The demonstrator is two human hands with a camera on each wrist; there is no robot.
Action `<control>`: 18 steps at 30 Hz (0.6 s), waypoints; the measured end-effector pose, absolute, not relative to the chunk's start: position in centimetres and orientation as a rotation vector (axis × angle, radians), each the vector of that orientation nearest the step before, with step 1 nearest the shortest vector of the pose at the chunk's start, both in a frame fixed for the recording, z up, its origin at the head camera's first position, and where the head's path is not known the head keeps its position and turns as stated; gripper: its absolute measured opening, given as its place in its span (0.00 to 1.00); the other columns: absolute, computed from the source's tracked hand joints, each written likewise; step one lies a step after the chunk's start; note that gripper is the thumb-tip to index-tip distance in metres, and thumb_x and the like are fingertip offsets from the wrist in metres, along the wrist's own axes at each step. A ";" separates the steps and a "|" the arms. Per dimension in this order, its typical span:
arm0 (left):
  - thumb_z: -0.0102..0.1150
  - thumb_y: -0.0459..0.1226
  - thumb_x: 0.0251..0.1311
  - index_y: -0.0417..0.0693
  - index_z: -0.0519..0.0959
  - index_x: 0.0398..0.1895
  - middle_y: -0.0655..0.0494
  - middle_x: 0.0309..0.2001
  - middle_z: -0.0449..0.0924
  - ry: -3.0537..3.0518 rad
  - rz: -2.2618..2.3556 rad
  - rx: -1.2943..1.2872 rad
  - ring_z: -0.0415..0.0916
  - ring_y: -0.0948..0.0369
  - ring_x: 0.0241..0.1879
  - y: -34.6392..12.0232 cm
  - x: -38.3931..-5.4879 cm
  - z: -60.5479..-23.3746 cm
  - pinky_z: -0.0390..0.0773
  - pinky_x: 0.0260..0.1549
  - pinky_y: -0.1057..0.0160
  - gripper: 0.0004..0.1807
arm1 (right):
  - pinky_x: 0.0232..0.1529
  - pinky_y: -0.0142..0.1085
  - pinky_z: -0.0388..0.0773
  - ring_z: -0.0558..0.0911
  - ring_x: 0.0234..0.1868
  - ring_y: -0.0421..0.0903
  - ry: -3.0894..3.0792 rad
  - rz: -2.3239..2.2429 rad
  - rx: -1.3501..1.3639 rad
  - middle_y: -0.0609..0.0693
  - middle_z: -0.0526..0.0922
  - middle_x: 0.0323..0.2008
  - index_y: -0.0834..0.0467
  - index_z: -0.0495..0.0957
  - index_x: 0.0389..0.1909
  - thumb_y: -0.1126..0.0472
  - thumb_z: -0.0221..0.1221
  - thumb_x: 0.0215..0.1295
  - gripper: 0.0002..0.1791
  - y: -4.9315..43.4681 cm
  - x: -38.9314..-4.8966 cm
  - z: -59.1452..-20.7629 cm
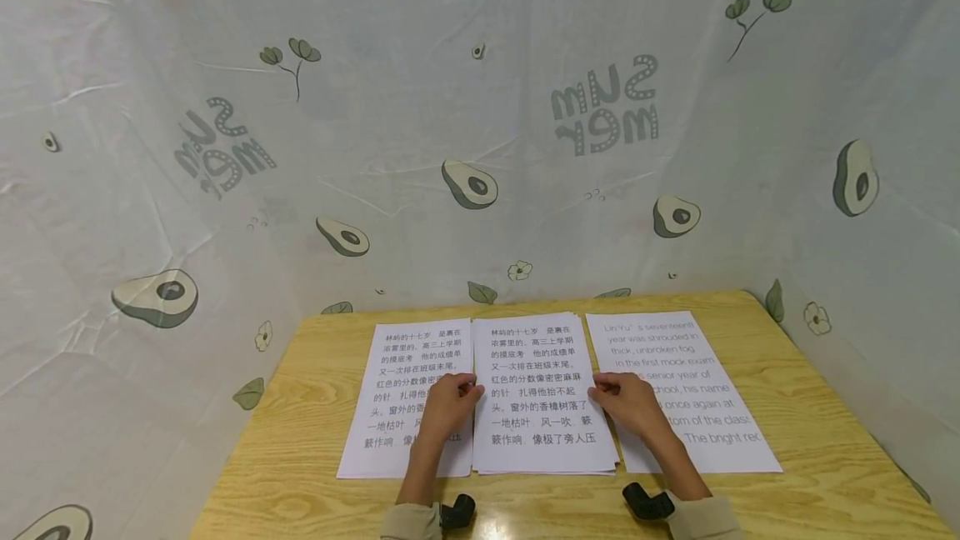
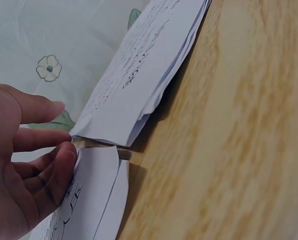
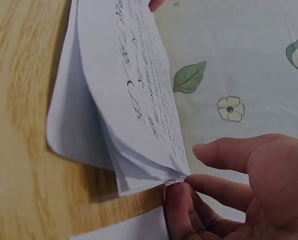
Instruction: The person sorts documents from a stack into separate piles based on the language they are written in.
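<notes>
"Where both hands meet the same papers, which object lies between them?"

"That is the middle stack of Chinese-printed sheets [image 1: 535, 398], the landmark for this figure. It lies over the wood-grain tabletop [image 1: 262, 473], its layers slightly offset along the right margin. Both wrist views show its near corners standing off the wood, with shadow beneath."

"How is each hand disposed?"

"At the middle stack's left edge, the left hand [image 1: 447, 407] pinches the margin between its index finger and the curled fingers beneath, the thumb standing apart. At the right edge, the right hand [image 1: 633, 402] does likewise: index fingertip on the margin, neighbouring finger folded below, thumb clear."

"What flanks the middle stack?"

"Just left of it lies a second Chinese-printed stack [image 1: 393, 394], partly hidden by the left hand; just right of it, an English-printed sheet [image 1: 708, 407], partly covered by the right hand."

"And nearer or farther than it?"

"On its near side, a black wrist fitting [image 1: 457, 512] sits at each beige cuff [image 1: 411, 522]. Beyond its far edge rises a pale fabric backdrop [image 1: 390, 107], printed with halved avocados [image 1: 470, 185], leaves [image 1: 249, 393] and mirrored 'summer' lettering [image 1: 607, 107]."
</notes>
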State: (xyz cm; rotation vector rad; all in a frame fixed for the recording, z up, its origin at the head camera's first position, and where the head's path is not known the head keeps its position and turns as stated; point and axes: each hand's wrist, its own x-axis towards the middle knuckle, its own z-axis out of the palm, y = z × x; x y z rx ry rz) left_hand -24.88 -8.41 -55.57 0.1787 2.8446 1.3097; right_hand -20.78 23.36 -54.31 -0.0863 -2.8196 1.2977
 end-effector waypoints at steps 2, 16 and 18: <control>0.69 0.39 0.69 0.37 0.87 0.58 0.53 0.39 0.83 2.843 1.317 0.182 0.76 0.60 0.36 -8.4 -24.9 -55.5 0.76 0.31 0.67 0.19 | 0.37 0.35 0.80 0.88 0.42 0.49 -2.816 1.295 -0.081 0.58 0.91 0.45 0.71 0.84 0.60 0.60 0.66 0.71 0.23 23.3 -20.8 -54.3; 0.69 0.41 0.69 0.38 0.87 0.58 0.52 0.41 0.84 2.838 1.310 0.147 0.80 0.59 0.39 -8.2 -24.8 -55.3 0.80 0.35 0.63 0.20 | 0.37 0.35 0.80 0.88 0.42 0.52 -2.801 1.277 -0.073 0.56 0.90 0.41 0.71 0.85 0.58 0.61 0.67 0.69 0.22 23.2 -20.9 -54.1; 0.69 0.40 0.69 0.38 0.87 0.59 0.52 0.41 0.84 2.831 1.319 0.147 0.80 0.59 0.39 -8.2 -24.9 -55.4 0.81 0.35 0.63 0.20 | 0.37 0.34 0.79 0.88 0.42 0.50 -2.806 1.276 -0.077 0.55 0.90 0.41 0.71 0.84 0.58 0.61 0.67 0.69 0.22 23.2 -20.9 -54.2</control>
